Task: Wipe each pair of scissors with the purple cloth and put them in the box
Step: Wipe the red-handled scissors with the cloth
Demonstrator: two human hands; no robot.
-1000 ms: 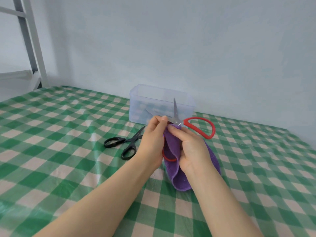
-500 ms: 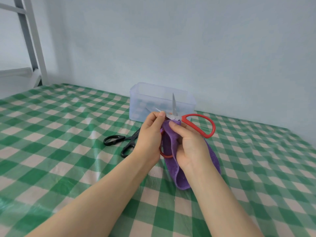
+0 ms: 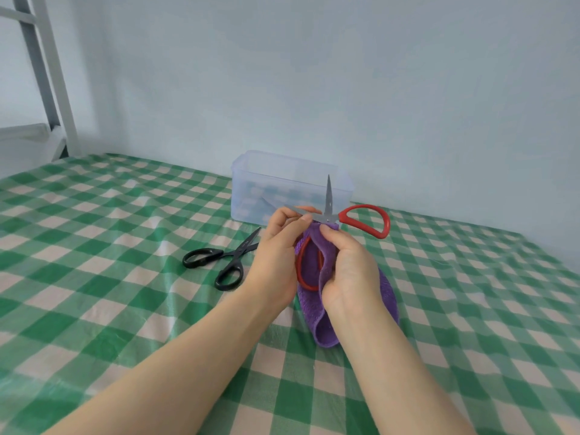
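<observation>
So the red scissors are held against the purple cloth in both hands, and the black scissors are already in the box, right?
Not quite. The head view shows the black scissors lying on the checked tablecloth in front of the box, not in it. The red scissors are held against the purple cloth by the left hand and the right hand, as you said.

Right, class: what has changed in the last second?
Little. More of the red scissors' sideways blade now shows above the left hand, and more of the lower red loop against the purple cloth. The right hand still pinches the cloth; black scissors and box unmoved.
</observation>
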